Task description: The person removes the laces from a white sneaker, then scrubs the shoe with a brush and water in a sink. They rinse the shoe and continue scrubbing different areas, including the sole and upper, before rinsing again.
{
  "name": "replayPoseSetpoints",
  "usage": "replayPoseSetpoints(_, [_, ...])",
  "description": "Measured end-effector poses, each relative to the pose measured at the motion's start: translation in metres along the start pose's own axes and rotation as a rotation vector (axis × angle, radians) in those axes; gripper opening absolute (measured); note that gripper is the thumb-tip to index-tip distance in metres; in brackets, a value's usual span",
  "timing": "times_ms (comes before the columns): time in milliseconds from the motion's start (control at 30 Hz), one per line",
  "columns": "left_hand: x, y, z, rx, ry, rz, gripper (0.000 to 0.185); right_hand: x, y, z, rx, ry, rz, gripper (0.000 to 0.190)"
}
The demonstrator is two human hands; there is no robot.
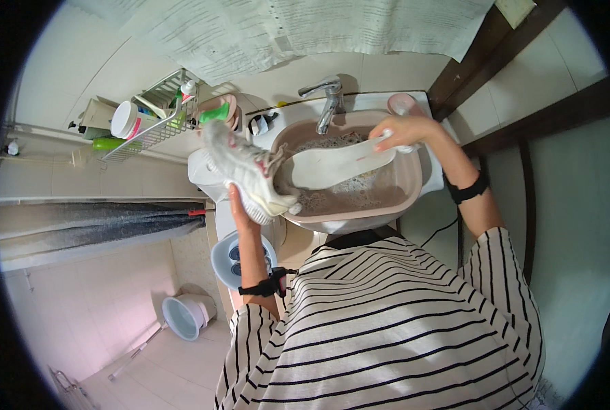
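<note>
My left hand (242,207) grips a white sneaker (243,171) by its sole, tilted, with pink details and loose laces, at the left rim of a pinkish plastic basin (411,197). Between the thumb and fingers of my right hand (405,132) is one end of a long white insole (335,165). The insole's wider end hangs over the basin, close to the shoe's opening. White cloth or tissue (410,147) shows under my right hand; I cannot tell whether it is held. Foamy, murky water (356,193) fills part of the basin.
The basin sits in a white washbasin (435,177) below a chrome faucet (329,105). Pink cup (405,104) stands at the right corner. A wire rack (146,136) with bottles hangs left. Below are a light-blue bucket (217,264) and another bucket (182,319).
</note>
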State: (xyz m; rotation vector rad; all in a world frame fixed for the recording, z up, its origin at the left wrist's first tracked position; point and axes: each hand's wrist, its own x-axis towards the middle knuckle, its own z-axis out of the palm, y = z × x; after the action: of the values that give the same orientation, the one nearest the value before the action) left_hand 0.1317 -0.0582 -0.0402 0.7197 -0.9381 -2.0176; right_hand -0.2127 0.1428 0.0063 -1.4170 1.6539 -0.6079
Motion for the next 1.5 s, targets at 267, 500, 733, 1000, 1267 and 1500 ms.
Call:
replayPoseSetpoints(267, [-0.027, 0.054, -0.034, -0.216, 0.032, 0.178, 0.063, 0.066, -0.069, -0.013, -0.55, 0.401, -0.091, 0.017])
replayPoseSetpoints(500, [-0.033, 0.038, -0.021, -0.46, 0.005, 0.028, 0.056, 0.19, -0.082, 0.015, -1.095, 0.372, -0.162, 0.015])
replayPoseSetpoints(733, [-0.031, 0.035, -0.007, -0.501, 0.023, -0.065, 0.05, 0.122, -0.105, 0.031, -0.524, 0.493, -0.167, 0.025])
replayPoseSetpoints(1000, [-0.019, 0.006, 0.018, -0.538, -0.261, -0.146, 0.049, 0.042, -0.011, 0.031, 1.134, 0.582, 0.236, 0.021])
replayPoseSetpoints(1267, [-0.024, 0.001, 0.034, -0.301, -0.088, -0.226, 0.055, -0.027, 0.116, 0.057, 0.811, 0.746, 0.343, 0.035])
replayPoseSetpoints(1500, [-0.034, 0.001, 0.046, -0.324, -0.101, -0.309, 0.054, -0.008, 0.167, -0.001, -0.168, 1.143, 0.473, 0.041])
